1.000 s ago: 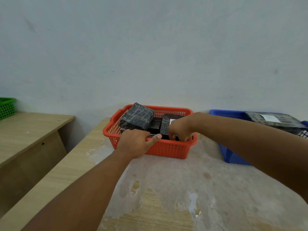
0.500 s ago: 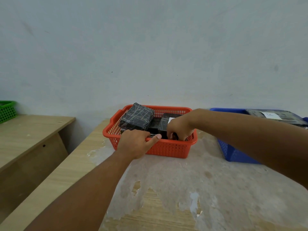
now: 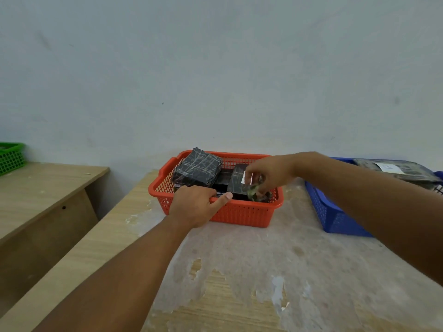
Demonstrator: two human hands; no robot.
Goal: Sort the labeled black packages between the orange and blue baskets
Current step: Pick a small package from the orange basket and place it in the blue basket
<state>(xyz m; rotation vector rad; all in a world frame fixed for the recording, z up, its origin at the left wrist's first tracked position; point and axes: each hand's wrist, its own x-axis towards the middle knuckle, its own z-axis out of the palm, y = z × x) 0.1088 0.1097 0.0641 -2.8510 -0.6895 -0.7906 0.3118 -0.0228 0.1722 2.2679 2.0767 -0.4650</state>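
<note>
The orange basket (image 3: 242, 215) stands mid-table and holds several black packages. A taped black package (image 3: 197, 169) lies tilted in its left half. My left hand (image 3: 196, 206) grips the basket's front rim. My right hand (image 3: 268, 174) is raised over the basket's right side, fingers closed on a small black package (image 3: 256, 194) with a greenish sheen that hangs just above the rim. Another black package with a white label (image 3: 237, 182) lies under that hand. The blue basket (image 3: 333, 216) stands to the right, with a flat labeled black package (image 3: 398, 170) on top of it.
The wooden table top (image 3: 239, 271) is worn with pale peeled patches. A lower desk (image 3: 40, 188) stands to the left across a gap, with a green basket (image 3: 10, 158) at its far edge. A plain wall rises right behind the baskets.
My right hand has risen out of the orange basket, lifting a small black package with it. My left hand stays on the front rim.
</note>
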